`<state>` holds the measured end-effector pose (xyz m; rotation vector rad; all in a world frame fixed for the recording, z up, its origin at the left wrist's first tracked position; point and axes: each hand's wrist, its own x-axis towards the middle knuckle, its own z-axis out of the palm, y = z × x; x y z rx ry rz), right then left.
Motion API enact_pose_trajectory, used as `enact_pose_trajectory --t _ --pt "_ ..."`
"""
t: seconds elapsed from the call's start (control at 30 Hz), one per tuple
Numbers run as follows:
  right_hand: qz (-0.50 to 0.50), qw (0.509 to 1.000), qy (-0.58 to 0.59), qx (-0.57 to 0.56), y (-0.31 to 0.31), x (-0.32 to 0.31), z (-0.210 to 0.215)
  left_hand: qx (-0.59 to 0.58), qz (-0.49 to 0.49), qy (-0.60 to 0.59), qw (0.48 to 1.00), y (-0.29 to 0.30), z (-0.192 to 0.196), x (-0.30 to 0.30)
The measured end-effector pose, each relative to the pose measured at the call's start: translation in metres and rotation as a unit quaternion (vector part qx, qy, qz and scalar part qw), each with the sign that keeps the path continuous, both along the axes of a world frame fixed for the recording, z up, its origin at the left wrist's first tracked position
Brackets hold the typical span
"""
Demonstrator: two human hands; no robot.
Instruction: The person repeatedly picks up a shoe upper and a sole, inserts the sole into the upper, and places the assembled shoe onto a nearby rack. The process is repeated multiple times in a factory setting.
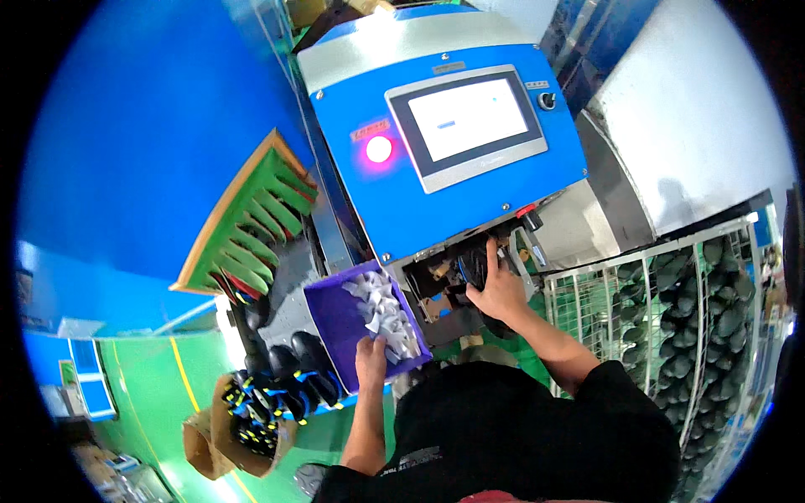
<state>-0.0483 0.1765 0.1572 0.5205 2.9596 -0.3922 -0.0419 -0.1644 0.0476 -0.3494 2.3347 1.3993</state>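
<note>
From where I stand, the person's left hand [371, 362] reaches over the near edge of an open purple rectangular bin [328, 314], its fingers close together and dipping among thin, white, irregular pieces [387, 312] heaped along the bin's right side. I cannot tell whether it pinches one. The right hand [501, 293] is at a black shoe-like piece with a thin blue line [475, 265], below the lower edge of the machine's blue metal front panel [356, 201]; its thumb and forefinger are spread apart, the forefinger pointing up, and the remaining fingers are too hidden to show any grip. To work well here, I'd keep the right hand steadying the black piece from its outer side, fingertips clear of the mechanism. The left hand would do best to lift a single white piece by its edge, leaving the others uncreased
</note>
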Motion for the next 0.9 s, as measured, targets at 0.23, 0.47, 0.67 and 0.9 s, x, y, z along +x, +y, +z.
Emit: enact_pose_trajectory --t 0.23,0.47,0.67,0.9 --pt "-0.023 0.992 0.114 -0.047 -0.002 0.02 0.009 0.151 -0.049 -0.086 0.984 0.043 0.026 -0.001" --pt "0.02 0.979 0.188 -0.082 -0.027 0.162 0.024 0.425 -0.203 -0.448 0.76 0.122 0.068 0.018" --pt "0.079 0.963 -0.071 -0.247 -0.029 0.215 0.092 0.367 -0.22 -0.549 0.718 0.13 0.067 0.053" --pt "-0.244 0.562 0.112 -0.782 -0.018 0.125 -0.009 0.343 -0.185 -0.49 0.78 0.115 0.003 0.082"
